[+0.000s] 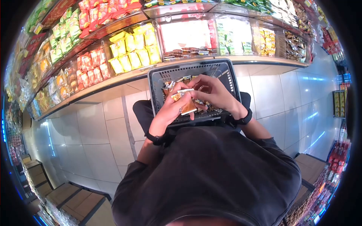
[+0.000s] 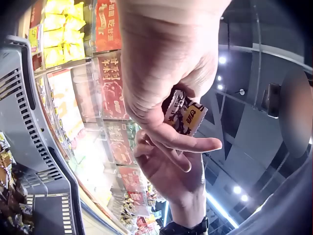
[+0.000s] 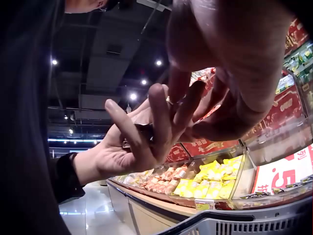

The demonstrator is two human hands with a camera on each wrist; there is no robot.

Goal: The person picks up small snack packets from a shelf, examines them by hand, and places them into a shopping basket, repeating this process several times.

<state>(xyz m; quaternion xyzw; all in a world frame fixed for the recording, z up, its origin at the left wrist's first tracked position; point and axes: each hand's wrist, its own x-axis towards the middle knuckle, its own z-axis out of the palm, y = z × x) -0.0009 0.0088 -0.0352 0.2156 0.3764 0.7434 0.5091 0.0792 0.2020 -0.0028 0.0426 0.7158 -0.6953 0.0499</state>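
Observation:
Over the basket in the head view, my left hand (image 1: 171,109) grips small wrapped snack packets (image 1: 188,108) with brown and white wrappers. Its thumb lies across them. From the right, my right hand (image 1: 215,94) pinches at their upper end with bent fingers, right beside the left thumb. In the left wrist view the packets (image 2: 188,115) stick out from the left palm, showing dark print and a yellow label. The right wrist view has the left hand's (image 3: 142,134) fingers spread across a dark packet, mostly hidden behind them. The grey basket (image 1: 234,81) holds many similar packets.
Shelf bins along the front hold yellow bags (image 1: 134,49), red bags (image 1: 92,66) and green-white packs. A wooden shelf ledge (image 1: 264,61) runs just beyond the basket. Tiled floor (image 1: 96,132) spreads on both sides, with brown boxes (image 1: 81,203) behind at the left.

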